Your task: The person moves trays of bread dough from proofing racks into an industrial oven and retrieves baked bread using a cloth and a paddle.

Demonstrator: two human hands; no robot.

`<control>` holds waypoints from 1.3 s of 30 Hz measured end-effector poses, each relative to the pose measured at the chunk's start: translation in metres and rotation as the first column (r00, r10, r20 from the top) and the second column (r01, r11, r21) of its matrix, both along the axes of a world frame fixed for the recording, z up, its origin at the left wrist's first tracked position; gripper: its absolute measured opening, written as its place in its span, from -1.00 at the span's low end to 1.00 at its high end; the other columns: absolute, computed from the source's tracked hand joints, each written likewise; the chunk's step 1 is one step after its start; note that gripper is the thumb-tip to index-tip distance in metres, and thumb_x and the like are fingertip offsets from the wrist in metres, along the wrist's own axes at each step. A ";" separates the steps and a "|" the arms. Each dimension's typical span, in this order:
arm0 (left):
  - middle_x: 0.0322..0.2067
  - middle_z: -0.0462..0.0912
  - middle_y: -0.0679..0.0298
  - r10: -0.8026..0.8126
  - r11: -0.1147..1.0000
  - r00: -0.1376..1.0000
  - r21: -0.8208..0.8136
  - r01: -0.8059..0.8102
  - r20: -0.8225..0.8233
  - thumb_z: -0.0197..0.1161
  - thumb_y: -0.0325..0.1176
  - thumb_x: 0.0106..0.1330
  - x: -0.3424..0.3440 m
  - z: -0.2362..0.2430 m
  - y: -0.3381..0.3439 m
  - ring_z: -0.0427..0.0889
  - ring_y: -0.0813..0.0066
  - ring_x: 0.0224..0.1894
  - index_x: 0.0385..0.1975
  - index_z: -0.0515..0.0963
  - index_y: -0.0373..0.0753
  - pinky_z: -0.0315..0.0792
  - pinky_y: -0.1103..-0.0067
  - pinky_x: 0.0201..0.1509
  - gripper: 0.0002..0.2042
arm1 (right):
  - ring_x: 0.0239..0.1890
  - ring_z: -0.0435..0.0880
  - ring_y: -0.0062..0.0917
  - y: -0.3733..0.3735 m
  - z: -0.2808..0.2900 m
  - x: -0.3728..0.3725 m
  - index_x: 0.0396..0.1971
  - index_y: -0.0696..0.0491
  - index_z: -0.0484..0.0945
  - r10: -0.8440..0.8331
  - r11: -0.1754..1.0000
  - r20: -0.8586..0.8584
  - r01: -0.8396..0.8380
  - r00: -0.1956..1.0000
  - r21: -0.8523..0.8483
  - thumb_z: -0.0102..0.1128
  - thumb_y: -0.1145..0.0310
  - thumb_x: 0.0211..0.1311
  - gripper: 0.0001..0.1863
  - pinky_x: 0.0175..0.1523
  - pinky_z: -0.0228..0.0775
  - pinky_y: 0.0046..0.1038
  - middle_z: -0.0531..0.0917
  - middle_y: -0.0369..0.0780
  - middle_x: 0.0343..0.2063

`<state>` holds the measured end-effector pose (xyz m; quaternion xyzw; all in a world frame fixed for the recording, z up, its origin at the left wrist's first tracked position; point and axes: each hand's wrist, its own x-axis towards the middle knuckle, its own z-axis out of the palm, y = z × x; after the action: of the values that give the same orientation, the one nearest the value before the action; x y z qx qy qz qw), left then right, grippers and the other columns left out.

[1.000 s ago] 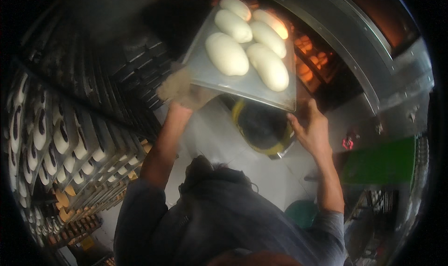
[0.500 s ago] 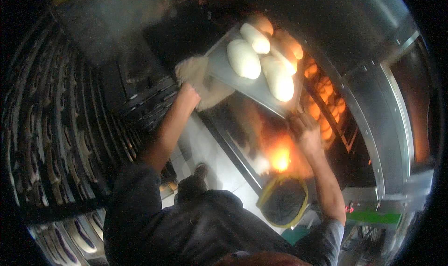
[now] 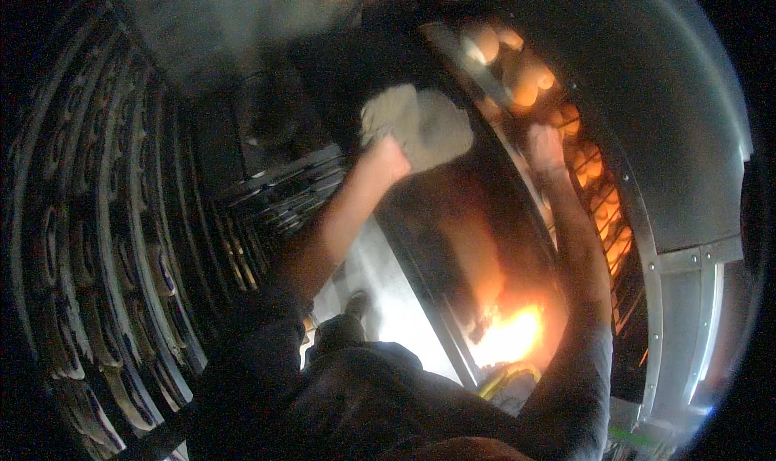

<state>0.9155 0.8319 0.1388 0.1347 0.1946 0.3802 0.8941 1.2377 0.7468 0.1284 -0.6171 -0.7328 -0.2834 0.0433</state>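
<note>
My left hand [image 3: 386, 158] grips a thick beige cloth [image 3: 432, 126] in front of the dark oven mouth. My right hand [image 3: 546, 146] reaches to the metal edge of the opening, its fingers too smeared to make out what they touch. Just above it, pale and browned oval dough pieces [image 3: 525, 81] sit inside in an orange glow, with more rounded pieces [image 3: 590, 166] behind bars along the opening. The tray they rest on is hard to make out.
Metal racks [image 3: 113, 235] of long trays line the left. A curved steel oven front [image 3: 679, 178] fills the right. A bright fiery glow [image 3: 513, 332] shows low right, above a yellow-rimmed object [image 3: 509, 376]. Light floor [image 3: 376, 259] lies beside my legs.
The tray of white dough that both hands held has moved up and right into the oven. My left hand, still with the cloth, has moved right and is off the tray.
</note>
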 end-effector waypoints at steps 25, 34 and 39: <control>-0.30 0.63 0.22 0.255 0.886 0.882 0.460 -0.049 -0.396 0.10 -0.07 0.26 -0.102 -0.039 -0.266 0.62 0.33 -0.23 -0.20 0.51 -0.17 0.50 0.40 -0.14 -0.69 | -0.41 0.61 0.01 0.017 0.069 -0.082 -0.38 0.17 0.55 0.162 0.987 -0.176 -0.159 0.971 0.030 0.16 0.13 0.21 -0.66 -0.35 0.44 -0.12 0.62 0.04 -0.48; -0.32 0.63 0.21 0.366 0.771 0.706 0.622 0.134 -0.606 0.13 -0.07 0.25 -0.189 -0.020 -0.448 0.63 0.34 -0.24 -0.19 0.49 -0.19 0.50 0.41 -0.16 -0.68 | -0.51 0.59 -0.10 -0.196 0.180 -0.367 -0.44 0.22 0.58 0.521 0.771 -0.285 -0.587 0.805 -0.247 0.34 0.22 0.07 -0.68 -0.34 0.44 -0.24 0.62 -0.03 -0.59; -0.33 0.64 0.20 0.442 0.720 0.554 0.647 0.250 -0.705 0.14 -0.07 0.24 -0.278 -0.003 -0.540 0.64 0.34 -0.25 -0.18 0.48 -0.20 0.50 0.42 -0.17 -0.67 | -0.50 0.62 -0.53 -0.325 0.185 -0.443 -0.21 0.16 0.63 0.219 0.484 -0.579 -0.603 0.785 -0.634 0.47 0.28 -0.07 -0.59 -0.32 0.47 -0.45 0.68 -0.15 -0.52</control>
<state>0.6375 0.2916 0.1358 0.6043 0.4423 0.3668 0.5519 0.7944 0.4215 0.3133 -0.4144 -0.8797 0.2329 -0.0101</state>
